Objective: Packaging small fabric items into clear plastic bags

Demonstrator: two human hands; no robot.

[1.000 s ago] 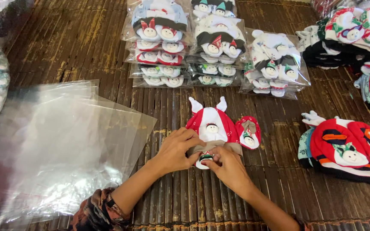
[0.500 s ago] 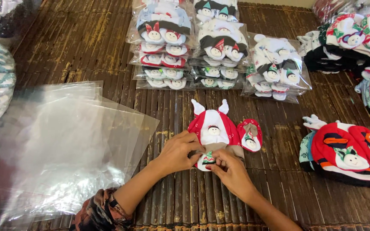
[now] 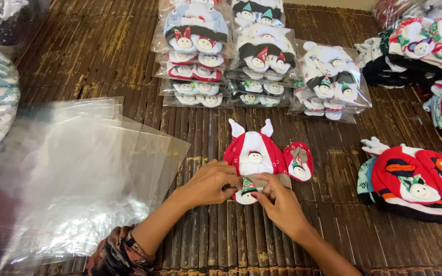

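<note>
Head view: we work low on the slatted bamboo surface [image 3: 103, 61], both hands meeting over a small set of baby knitwear. Our left hand [image 3: 210, 183] pinches the left edge of a little white bootie with a green-hatted figure [image 3: 246, 190]; its fingers are closed on the fabric. Our right hand [image 3: 281, 204] presses from the right, thumb and forefinger clamped on the same bootie. It sits at the lower edge of a red-and-white horned cap [image 3: 254, 153], overlapping it. A second red bootie [image 3: 299, 160] lies just beside the cap on the right, untouched.

To do this step well, we judge: keep the bootie square under the cap's brim, figure face up, and flatten it with both thumbs so the stack stays thin. We draw the second bootie in alongside so the pair matches the bagged sets [image 3: 195, 51] further up the surface.

Clear plastic bags [image 3: 72, 179] lie fanned to the left, near our left forearm. Loose red caps [image 3: 415, 181] are heaped well apart at the right.
</note>
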